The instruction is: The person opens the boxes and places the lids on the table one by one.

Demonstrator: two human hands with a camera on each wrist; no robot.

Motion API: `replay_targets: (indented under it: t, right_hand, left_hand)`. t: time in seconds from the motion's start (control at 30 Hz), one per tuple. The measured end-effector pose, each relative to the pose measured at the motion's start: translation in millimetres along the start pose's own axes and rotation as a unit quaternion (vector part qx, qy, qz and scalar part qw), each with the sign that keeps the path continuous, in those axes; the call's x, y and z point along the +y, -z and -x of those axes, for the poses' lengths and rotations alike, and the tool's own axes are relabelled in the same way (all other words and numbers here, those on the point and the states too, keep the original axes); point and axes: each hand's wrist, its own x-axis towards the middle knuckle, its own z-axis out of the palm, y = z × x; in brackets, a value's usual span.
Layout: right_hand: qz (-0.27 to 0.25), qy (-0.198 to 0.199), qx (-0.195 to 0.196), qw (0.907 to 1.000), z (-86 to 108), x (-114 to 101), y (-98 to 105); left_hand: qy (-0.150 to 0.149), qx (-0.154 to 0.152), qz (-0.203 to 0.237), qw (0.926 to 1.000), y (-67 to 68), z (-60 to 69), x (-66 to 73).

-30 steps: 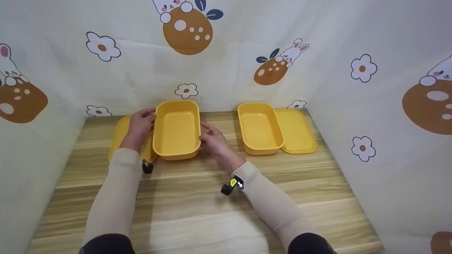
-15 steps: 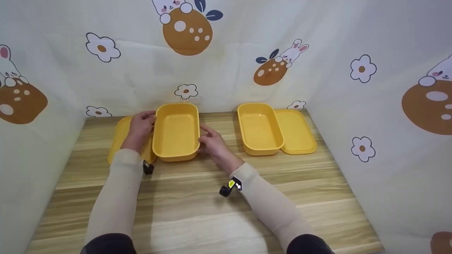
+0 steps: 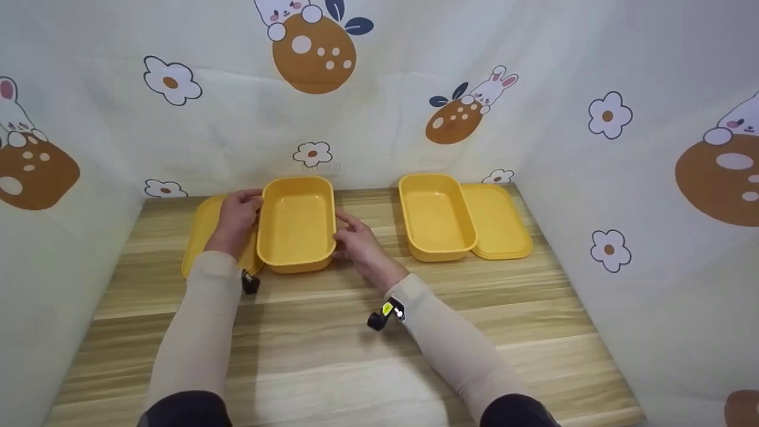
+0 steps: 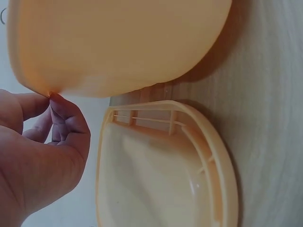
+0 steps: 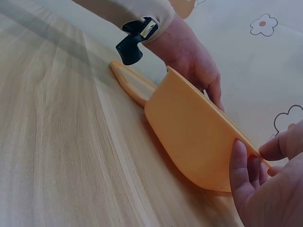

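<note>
A yellow food container (image 3: 298,222), with nothing inside, is between my two hands at the back left, its open top facing up. My left hand (image 3: 237,219) pinches the left rim between thumb and finger, plain in the left wrist view (image 4: 52,142). On the opposite side, my right hand (image 3: 364,243) holds the right rim, thumb at the edge and fingers against the outer wall. A yellow lid (image 3: 204,228) lies under my left forearm and hand, partly covered by them. Whether the container's whole base touches the table, I cannot tell.
A second yellow food container (image 3: 437,216) stands at the back right, overlapping the edge of another yellow lid (image 3: 504,225). Fabric walls (image 3: 379,107) with printed rabbits and flowers close off the back and both sides of the wooden table (image 3: 332,344).
The held container has come down slightly and a little toward me, with both hands following it. The right-hand container and both lids have stayed put.
</note>
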Motion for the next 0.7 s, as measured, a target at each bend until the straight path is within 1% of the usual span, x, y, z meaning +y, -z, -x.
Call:
replay_targets:
  t: [0.17,0.47,0.57,0.7]
  right_hand:
    - [0.005,-0.004,0.001,1.0000,-1.4,2.4,0.1]
    - [0.006,-0.003,-0.002,1.0000,-2.3,3.6,1.2]
    - [0.008,-0.005,-0.003,1.0000,-2.1,3.5,1.2]
    - [0.005,-0.008,0.000,1.0000,-1.8,3.4,0.3]
  left_hand:
    - [0.009,0.006,-0.005,0.9999,-0.8,-1.6,-1.6]
    - [0.008,0.013,-0.001,0.9999,-1.9,-1.8,-3.7]
    - [0.005,0.014,0.002,0.9999,-1.9,-1.3,-4.3]
    - [-0.008,0.014,-0.004,0.9999,-0.8,-1.3,-5.9]
